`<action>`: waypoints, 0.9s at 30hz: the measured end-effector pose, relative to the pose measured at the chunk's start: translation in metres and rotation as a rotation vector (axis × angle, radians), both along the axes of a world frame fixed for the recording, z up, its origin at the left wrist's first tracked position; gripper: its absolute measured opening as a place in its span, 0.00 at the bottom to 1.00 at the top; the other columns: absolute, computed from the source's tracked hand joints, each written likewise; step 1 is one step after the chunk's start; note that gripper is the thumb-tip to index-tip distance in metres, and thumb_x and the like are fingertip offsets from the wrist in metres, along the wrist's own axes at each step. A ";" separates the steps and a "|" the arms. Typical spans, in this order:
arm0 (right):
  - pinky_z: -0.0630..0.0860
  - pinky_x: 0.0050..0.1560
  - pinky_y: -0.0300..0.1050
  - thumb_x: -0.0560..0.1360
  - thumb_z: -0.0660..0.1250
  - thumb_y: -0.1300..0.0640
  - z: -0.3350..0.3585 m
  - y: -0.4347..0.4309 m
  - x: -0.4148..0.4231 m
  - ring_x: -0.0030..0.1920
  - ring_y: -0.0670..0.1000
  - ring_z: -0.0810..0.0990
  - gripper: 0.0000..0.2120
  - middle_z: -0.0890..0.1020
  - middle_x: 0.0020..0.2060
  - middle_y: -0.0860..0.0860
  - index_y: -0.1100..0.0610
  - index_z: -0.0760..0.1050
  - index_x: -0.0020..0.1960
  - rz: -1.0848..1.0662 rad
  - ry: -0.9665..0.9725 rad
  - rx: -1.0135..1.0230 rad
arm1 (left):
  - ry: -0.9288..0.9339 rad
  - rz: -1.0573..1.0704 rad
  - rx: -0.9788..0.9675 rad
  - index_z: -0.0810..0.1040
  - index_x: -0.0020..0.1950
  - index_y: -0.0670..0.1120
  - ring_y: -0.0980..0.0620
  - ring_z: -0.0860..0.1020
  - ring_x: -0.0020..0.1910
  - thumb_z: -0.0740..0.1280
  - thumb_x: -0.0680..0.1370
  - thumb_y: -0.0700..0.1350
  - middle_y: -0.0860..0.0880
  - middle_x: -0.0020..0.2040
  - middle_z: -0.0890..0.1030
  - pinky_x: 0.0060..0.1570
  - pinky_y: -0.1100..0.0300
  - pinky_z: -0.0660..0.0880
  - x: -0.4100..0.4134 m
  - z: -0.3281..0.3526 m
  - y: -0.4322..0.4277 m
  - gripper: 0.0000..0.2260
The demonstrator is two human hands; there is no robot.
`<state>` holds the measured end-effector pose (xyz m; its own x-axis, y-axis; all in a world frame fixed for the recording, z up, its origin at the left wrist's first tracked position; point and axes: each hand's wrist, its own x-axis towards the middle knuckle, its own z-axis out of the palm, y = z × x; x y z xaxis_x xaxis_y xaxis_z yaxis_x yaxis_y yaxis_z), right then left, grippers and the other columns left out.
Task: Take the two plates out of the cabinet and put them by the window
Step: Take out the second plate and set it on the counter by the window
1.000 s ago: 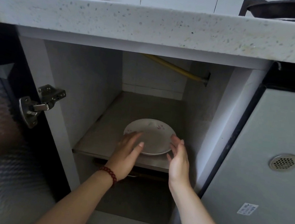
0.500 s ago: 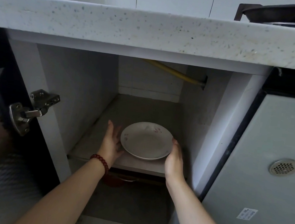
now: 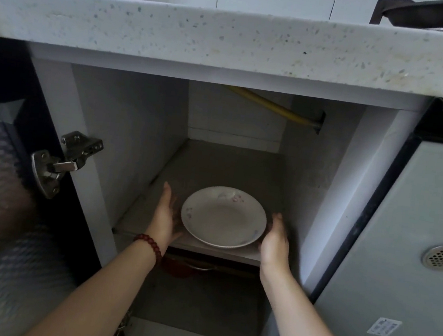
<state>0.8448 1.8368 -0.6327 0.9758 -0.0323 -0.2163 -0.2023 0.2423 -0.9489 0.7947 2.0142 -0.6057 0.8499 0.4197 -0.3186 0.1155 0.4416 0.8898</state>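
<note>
A white plate with small floral marks sits near the front edge of the cabinet shelf. It looks like a single plate from above; whether a second one lies under it I cannot tell. My left hand, with a red bead bracelet at the wrist, presses against the plate's left rim, fingers pointing into the cabinet. My right hand cups the right rim. Both hands hold the plate from the sides.
The cabinet door stands open at the left, its metal hinge sticking out. A speckled stone countertop overhangs above. A yellow pipe crosses the back. A grey appliance panel flanks the right. Something red lies on the lower level.
My hands have gone from hovering over the plate to gripping its left and right rims. The plate has slid slightly toward the shelf's front edge.
</note>
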 end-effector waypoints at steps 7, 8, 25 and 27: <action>0.61 0.71 0.56 0.79 0.51 0.41 -0.004 -0.005 -0.001 0.70 0.53 0.67 0.25 0.70 0.70 0.50 0.48 0.61 0.73 0.026 0.059 0.039 | 0.084 0.026 -0.032 0.62 0.72 0.50 0.43 0.70 0.65 0.50 0.72 0.71 0.44 0.70 0.69 0.41 0.52 0.72 -0.001 -0.003 0.001 0.36; 0.61 0.71 0.55 0.79 0.52 0.41 -0.005 -0.005 0.000 0.70 0.53 0.67 0.25 0.70 0.70 0.50 0.48 0.61 0.73 0.025 0.064 0.046 | 0.087 0.038 -0.029 0.62 0.72 0.49 0.43 0.71 0.64 0.51 0.72 0.71 0.44 0.70 0.69 0.44 0.51 0.72 -0.002 -0.005 0.002 0.36; 0.61 0.71 0.58 0.80 0.51 0.45 0.006 -0.006 -0.007 0.71 0.54 0.65 0.24 0.68 0.71 0.49 0.47 0.58 0.74 0.095 0.081 0.048 | 0.060 0.037 -0.143 0.56 0.75 0.52 0.41 0.67 0.68 0.50 0.71 0.72 0.45 0.73 0.65 0.37 0.49 0.73 -0.026 0.019 -0.009 0.38; 0.61 0.71 0.58 0.79 0.51 0.44 0.015 -0.004 -0.015 0.71 0.53 0.65 0.24 0.68 0.71 0.48 0.46 0.59 0.74 0.112 0.107 0.027 | 0.066 0.057 -0.119 0.57 0.75 0.51 0.43 0.67 0.68 0.49 0.71 0.72 0.46 0.73 0.66 0.43 0.49 0.72 -0.041 0.030 -0.011 0.38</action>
